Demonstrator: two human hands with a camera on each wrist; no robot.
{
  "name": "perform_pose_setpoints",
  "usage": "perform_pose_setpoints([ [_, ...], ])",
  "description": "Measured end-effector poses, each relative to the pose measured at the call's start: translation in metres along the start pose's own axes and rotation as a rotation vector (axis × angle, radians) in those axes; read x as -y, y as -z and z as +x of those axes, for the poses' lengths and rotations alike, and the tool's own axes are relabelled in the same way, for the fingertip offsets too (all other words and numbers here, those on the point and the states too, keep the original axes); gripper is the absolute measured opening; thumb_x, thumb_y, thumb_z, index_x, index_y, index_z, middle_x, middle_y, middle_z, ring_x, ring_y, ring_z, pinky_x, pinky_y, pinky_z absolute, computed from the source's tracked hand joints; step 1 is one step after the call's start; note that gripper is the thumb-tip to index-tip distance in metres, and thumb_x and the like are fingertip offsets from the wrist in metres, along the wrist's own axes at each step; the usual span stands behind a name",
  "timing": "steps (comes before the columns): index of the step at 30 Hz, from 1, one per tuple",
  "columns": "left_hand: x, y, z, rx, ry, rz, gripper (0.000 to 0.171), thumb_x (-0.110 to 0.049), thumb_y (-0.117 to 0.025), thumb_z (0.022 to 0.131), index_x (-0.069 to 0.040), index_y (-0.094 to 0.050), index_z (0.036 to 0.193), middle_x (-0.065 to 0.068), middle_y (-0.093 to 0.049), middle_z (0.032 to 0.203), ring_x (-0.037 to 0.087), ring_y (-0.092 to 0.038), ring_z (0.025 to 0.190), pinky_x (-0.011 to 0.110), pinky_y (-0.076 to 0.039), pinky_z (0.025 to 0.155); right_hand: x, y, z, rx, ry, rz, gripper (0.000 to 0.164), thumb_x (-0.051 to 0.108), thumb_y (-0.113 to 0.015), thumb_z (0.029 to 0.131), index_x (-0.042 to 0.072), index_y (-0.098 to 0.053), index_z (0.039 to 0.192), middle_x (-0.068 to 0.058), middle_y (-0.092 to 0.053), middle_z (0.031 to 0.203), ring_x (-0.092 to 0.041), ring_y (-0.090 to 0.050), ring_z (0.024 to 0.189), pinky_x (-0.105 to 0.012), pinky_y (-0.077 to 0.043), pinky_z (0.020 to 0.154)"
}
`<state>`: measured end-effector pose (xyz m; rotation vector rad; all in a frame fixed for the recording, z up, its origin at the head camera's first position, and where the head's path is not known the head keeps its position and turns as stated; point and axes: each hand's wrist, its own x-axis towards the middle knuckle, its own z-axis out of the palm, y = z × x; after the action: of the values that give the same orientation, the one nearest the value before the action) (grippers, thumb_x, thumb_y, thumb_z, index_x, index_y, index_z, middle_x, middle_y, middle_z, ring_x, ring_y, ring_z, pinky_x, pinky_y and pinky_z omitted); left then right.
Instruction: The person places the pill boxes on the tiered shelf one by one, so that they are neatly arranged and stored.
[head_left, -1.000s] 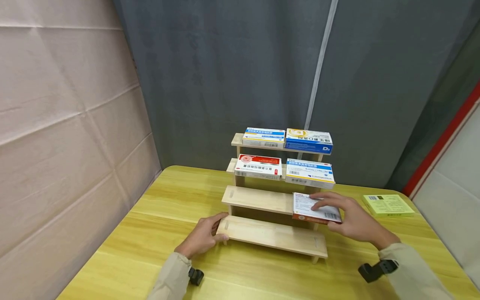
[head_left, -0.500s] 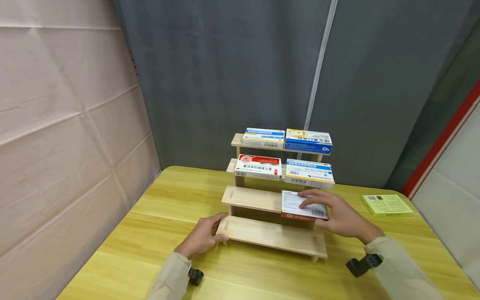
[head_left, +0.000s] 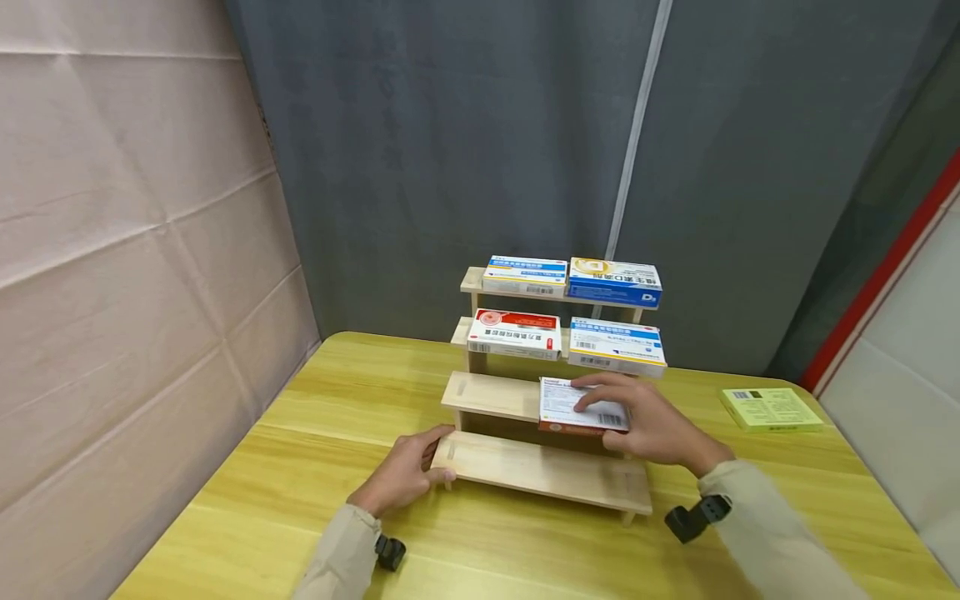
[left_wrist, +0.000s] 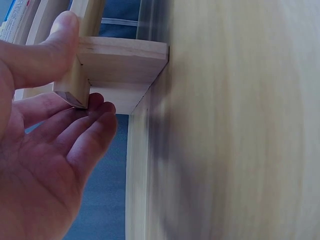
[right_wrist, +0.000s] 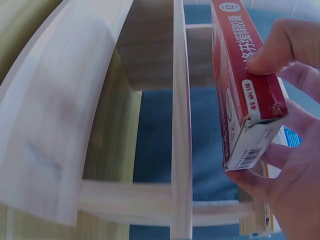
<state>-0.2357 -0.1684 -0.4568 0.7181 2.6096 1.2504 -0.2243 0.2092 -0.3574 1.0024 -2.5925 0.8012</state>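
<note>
A wooden tiered stand [head_left: 543,471] rises in four steps on the table. My left hand [head_left: 405,473] grips the left end of its lowest step, thumb on top and fingers curled beneath, as the left wrist view shows. My right hand [head_left: 637,417] holds a red and white medicine box [head_left: 573,408] over the third step from the top, its printed white face up. In the right wrist view the thumb presses the red side of the medicine box [right_wrist: 245,70], with the fingers around the other faces.
On the top step are a blue-striped box [head_left: 525,275] and a blue vitamin D box [head_left: 615,283]. One step lower sit a red-topped box [head_left: 514,333] and another blue-striped box [head_left: 617,343]. A yellow-green box [head_left: 771,410] lies on the table at right. A grey curtain [head_left: 450,167] hangs behind.
My right hand has moved left along the third step, carrying the red and white medicine box from its right end toward the middle. The left hand keeps its grip in the same place.
</note>
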Motion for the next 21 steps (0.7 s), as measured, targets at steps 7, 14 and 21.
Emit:
perform_pose_setpoints([
  [7, -0.001, -0.001, 0.000, 0.005, -0.004, 0.015, 0.066, -0.018, -0.069, 0.095, -0.003, -0.040, 0.153, 0.023, -0.049, 0.151, 0.036, -0.053, 0.137, 0.039, -0.053, 0.108, 0.003, -0.007, 0.007, 0.000, 0.008, 0.021, 0.047, -0.002, -0.073, 0.069, 0.030, -0.074, 0.103, -0.004, -0.065, 0.136, -0.034, -0.059, 0.129, -0.060, -0.051, 0.106],
  [14, -0.001, 0.000, 0.000, -0.006, 0.004, 0.018, 0.066, -0.017, -0.069, 0.095, -0.003, -0.040, 0.152, 0.023, -0.049, 0.151, 0.035, -0.053, 0.137, 0.040, -0.052, 0.109, 0.010, -0.013, 0.018, 0.006, -0.009, 0.043, 0.044, -0.001, -0.073, 0.071, 0.029, -0.074, 0.104, -0.004, -0.065, 0.137, -0.033, -0.058, 0.130, -0.059, -0.051, 0.108],
  [21, -0.002, 0.001, 0.001, -0.007, 0.007, 0.018, 0.066, -0.015, -0.070, 0.094, -0.002, -0.041, 0.152, 0.024, -0.048, 0.152, 0.036, -0.052, 0.138, 0.040, -0.052, 0.110, 0.015, -0.022, 0.032, 0.051, -0.013, 0.065, 0.041, 0.003, -0.073, 0.074, 0.027, -0.074, 0.107, -0.003, -0.063, 0.139, -0.030, -0.057, 0.132, -0.056, -0.051, 0.108],
])
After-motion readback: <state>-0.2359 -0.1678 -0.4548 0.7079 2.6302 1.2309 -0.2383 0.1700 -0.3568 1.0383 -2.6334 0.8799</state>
